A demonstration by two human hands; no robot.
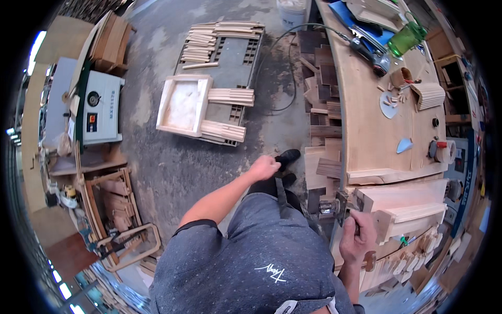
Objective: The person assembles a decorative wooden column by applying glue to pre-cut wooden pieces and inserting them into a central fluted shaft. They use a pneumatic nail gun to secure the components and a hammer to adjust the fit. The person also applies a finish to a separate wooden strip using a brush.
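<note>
My left hand (pixel 264 168) is held out in front of my body, above my leg and dark shoe (pixel 289 157). Its fingers are curled in, and nothing shows in them. At the bench's near end, my right hand (pixel 359 236) is closed beside a metal vise (pixel 341 206). A dark bit shows at its fingers, but what it grips is hidden. Just beneath that hand sits a brown wooden knob or handle (pixel 370 260). Close by on the right lie pale planed boards (pixel 400 201) and a row of shaped wooden pieces (pixel 413 260).
A long wooden workbench (pixel 366 120) runs along my right, bearing a power tool (pixel 369 56) with a hose and a green bottle (pixel 407 39). Ahead, a low pallet (pixel 227 63) carries wood strips and a pale wooden frame (pixel 183 104). Machinery (pixel 102 107) stands left.
</note>
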